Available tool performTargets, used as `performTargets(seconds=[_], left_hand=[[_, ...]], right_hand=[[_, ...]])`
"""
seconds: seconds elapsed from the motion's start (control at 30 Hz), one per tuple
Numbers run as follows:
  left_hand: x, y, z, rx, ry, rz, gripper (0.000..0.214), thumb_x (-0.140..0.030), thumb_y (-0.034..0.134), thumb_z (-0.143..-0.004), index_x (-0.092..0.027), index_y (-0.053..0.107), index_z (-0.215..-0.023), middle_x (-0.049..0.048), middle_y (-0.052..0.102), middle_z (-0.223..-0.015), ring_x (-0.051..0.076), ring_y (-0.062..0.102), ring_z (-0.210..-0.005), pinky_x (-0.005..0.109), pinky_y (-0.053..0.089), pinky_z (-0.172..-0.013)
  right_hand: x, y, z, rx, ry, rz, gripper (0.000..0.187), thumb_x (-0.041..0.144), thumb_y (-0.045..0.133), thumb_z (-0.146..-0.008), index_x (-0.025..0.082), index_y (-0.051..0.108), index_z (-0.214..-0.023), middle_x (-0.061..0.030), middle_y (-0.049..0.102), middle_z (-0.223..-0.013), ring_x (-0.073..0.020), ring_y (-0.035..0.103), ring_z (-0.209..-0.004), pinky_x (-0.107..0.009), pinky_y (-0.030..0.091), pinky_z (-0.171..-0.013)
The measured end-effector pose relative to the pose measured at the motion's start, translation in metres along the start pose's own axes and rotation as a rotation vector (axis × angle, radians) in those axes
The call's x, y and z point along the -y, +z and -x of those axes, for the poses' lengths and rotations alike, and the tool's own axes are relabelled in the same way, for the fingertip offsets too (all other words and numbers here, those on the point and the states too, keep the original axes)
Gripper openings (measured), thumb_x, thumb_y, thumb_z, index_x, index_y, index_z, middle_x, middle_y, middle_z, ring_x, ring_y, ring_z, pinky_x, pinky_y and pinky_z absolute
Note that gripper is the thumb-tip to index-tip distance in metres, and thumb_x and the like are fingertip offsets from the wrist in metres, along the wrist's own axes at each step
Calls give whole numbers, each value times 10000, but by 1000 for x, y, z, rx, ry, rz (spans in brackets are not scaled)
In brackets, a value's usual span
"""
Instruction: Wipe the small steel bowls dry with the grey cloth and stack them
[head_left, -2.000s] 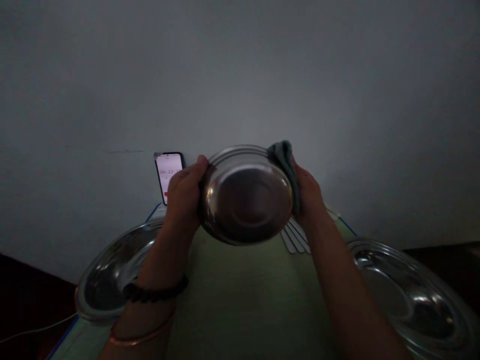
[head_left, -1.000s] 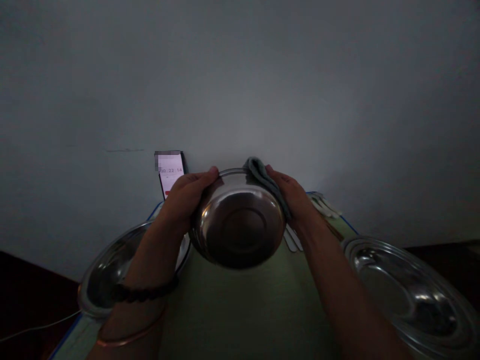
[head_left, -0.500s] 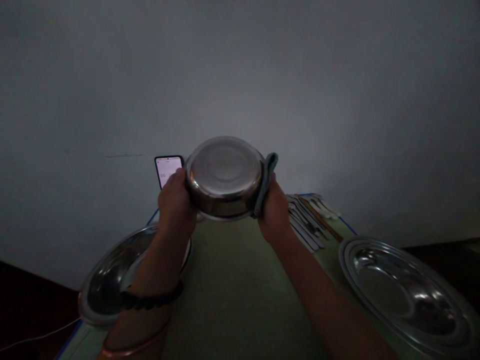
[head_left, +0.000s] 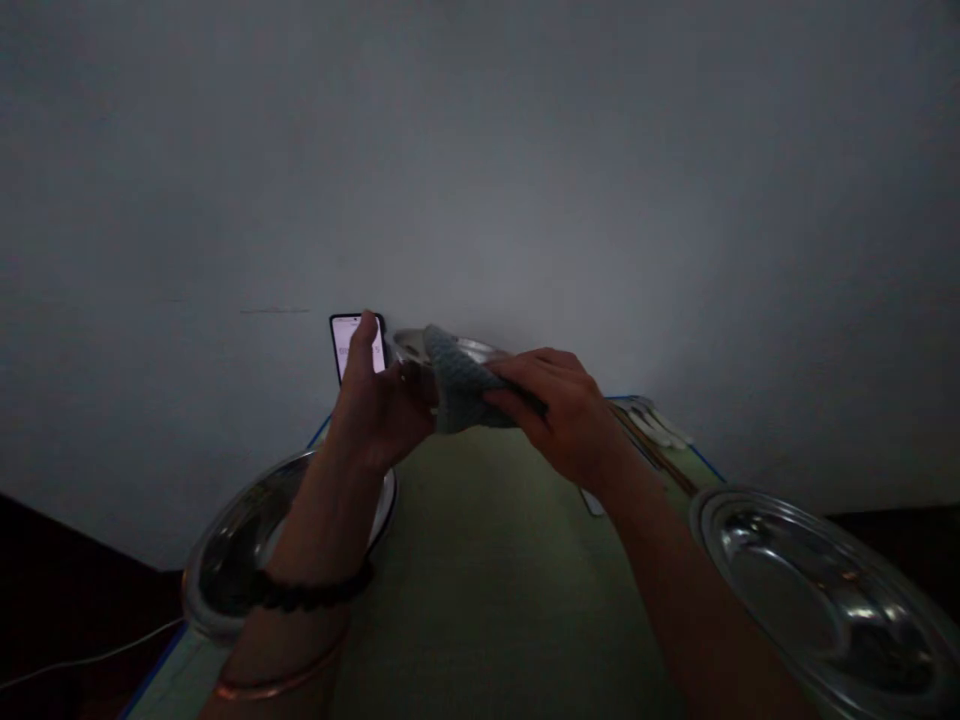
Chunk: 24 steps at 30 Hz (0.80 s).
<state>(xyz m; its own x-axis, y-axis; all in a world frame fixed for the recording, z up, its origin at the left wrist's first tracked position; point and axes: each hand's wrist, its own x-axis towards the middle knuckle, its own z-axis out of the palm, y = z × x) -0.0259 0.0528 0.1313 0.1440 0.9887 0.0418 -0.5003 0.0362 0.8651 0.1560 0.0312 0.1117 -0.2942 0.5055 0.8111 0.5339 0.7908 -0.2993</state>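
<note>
A shiny metal bowl [head_left: 411, 345] is held up over the middle of the table, tilted and mostly hidden behind a grey-green cloth [head_left: 457, 385]. My left hand [head_left: 379, 410] supports the bowl from the left, its thumb sticking up and its fingers partly hidden under the bowl. Closed on the cloth, my right hand [head_left: 559, 405] presses it against the bowl's right side and rim.
A phone [head_left: 346, 338] with a lit screen leans against the wall behind my left hand. One large metal basin [head_left: 217, 540] is at the left, another metal basin [head_left: 795, 590] at the right. Chopsticks [head_left: 660, 455] and white-handled spoons [head_left: 660, 425] lie at the back right of the green table [head_left: 480, 590].
The bowl has turned from showing its underside to a tilted, nearly edge-on view and sits slightly lower. My right hand has brought the cloth leftward across its near side.
</note>
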Motion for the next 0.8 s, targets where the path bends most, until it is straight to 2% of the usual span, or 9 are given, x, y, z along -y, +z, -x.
performTargets(seconds=[0.1,0.2,0.33,0.43,0.5,0.53,0.63,0.7,0.8], left_hand=[[4,2,-4,19,-70,112,316,-464,521,-799,-174,638,-755,75,686,-714,259,673,-871,391,551,-797],[9,6,-7,13,-10,144,165,-279,547,-741,-156,639,-802,59,679,-717,254,670,-839,396,558,-778],[13,8,-8,-16,67,114,146,-201,537,-678,-160,627,-785,48,654,-699,253,663,-804,410,564,-750],[15,9,-9,-47,91,82,150,-180,539,-652,-166,623,-775,33,614,-642,248,658,-775,397,565,-722],[15,9,-9,-51,63,70,160,-195,540,-664,-163,630,-791,28,607,-633,228,650,-728,370,565,-680],[15,9,-9,-53,44,71,169,-207,537,-677,-158,636,-805,30,619,-651,212,642,-699,351,563,-655],[14,7,-8,-75,37,117,204,-228,514,-720,-152,653,-849,42,672,-747,171,621,-643,298,546,-591],[12,6,-8,-101,64,167,205,-232,505,-728,-155,654,-845,48,681,-762,170,622,-646,282,535,-567],[12,4,-8,-133,70,213,187,-241,524,-709,-149,644,-819,64,673,-745,185,620,-649,293,532,-551]], right_hand=[[0,1,0,67,-2,-39,210,272,573,-906,216,672,-1083,-39,711,-1145,-167,633,-1082,-383,428,-1001],[-1,-1,0,87,79,-131,198,287,569,-904,221,688,-1047,-48,688,-1200,-167,626,-1127,-380,435,-1014],[-6,-3,-2,-104,255,-250,231,274,495,-933,213,699,-844,-44,709,-1110,-148,654,-1035,-342,483,-941],[-9,-3,-3,-197,251,-214,186,281,538,-907,208,676,-806,-51,677,-1055,-152,635,-1009,-358,474,-948],[-5,-5,-2,-140,191,-187,138,333,601,-869,219,667,-909,-64,629,-1107,-174,598,-1075,-388,456,-979],[-2,-6,-1,-85,153,-159,202,373,644,-834,229,655,-975,-72,595,-1158,-193,567,-1127,-407,442,-999],[7,-8,4,152,62,-2,562,436,777,-685,265,574,-1181,-91,474,-1321,-266,432,-1284,-474,366,-1072],[10,-6,7,259,53,112,712,359,803,-662,276,489,-1295,-100,415,-1392,-295,364,-1336,-507,314,-1102],[8,1,7,196,65,219,627,153,687,-742,245,468,-1322,-122,434,-1388,-285,380,-1324,-514,291,-1104]])
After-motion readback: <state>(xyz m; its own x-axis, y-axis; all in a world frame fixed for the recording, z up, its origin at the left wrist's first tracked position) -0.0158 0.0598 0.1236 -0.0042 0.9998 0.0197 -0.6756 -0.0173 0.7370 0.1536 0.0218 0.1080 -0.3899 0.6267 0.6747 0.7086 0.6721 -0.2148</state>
